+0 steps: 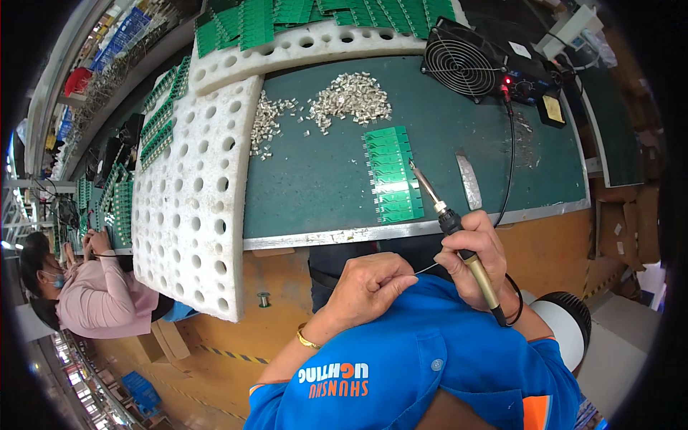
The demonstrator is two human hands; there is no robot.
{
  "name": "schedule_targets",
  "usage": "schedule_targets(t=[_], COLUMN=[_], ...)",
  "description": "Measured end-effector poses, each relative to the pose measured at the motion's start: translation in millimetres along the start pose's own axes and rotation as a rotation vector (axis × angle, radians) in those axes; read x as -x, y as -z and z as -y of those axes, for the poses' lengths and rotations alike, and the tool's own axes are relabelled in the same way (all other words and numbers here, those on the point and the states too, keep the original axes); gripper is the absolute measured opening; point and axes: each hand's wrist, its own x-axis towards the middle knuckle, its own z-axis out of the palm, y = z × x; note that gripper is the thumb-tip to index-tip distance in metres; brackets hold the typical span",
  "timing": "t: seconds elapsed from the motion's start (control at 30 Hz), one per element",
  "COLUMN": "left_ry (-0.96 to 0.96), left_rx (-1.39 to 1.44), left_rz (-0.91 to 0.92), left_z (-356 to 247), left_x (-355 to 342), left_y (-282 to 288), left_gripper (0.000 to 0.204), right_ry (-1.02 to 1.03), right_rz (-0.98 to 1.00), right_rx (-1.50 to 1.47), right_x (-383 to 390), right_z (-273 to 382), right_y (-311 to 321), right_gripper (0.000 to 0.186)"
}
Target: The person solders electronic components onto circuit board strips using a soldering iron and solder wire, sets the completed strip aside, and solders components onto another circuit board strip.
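My right hand (489, 247) grips a soldering iron (450, 221) with a black and gold handle. Its metal tip points up and left, at the right edge of a green circuit board panel (390, 175); whether it touches cannot be told. Along the panel's left edge sit small pale parts with pins. Close to the table's front edge, my left hand (369, 279) is closed, thumb and forefinger pinching a thin solder wire (428, 269). That wire runs toward my right hand's fingers, below the panel.
Loose small metallic parts (351, 97) lie heaped behind the panel. White foam boards with holes (193, 186) stand left and back, bearing green boards (258, 25). At right are a fan (462, 64), a black soldering station (527, 75), its cable and a flat strip (469, 179). A co-worker (104, 301) sits left.
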Motion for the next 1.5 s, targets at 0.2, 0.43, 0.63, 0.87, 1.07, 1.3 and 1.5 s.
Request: schedule_targets(t=[0.2,0.43,0.63,0.87,1.07,1.3,1.5], left_ry=[0.251,0.071,0.080,0.114,0.017,0.145,0.173], left_rx=[0.318,0.097,-0.159,-0.187,-0.234,-0.160,-0.128], left_rz=[-0.033,-0.164,-0.508,-0.479,-0.511,-0.572,-0.594], left_z=[5,12,27,36,39,34,34], left_x=[3,-10,-21,-32,-33,-35,-35], left_y=[-1,25,37,39,40,37,38], left_gripper=[0.016,0.010,0.009,0.009,0.007,0.007,0.006], right_ry=[-0.013,-0.022,-0.066,-0.236,-0.161,-0.082,-0.065], right_rz=[-0.006,0.038,0.015,-0.060,-0.061,0.005,0.056], right_rx=[-0.001,-0.006,0.074,-0.029,-0.037,-0.088,-0.127], right_x=[-1,-23,-10,-9,-13,-29,-34], right_z=[-2,-7,-18,-4,-19,-34,-39], right_y=[1,-9,4,-8,-13,-2,1], right_gripper=[0.034,0.030,0.046,0.047,0.027,0.020,0.022])
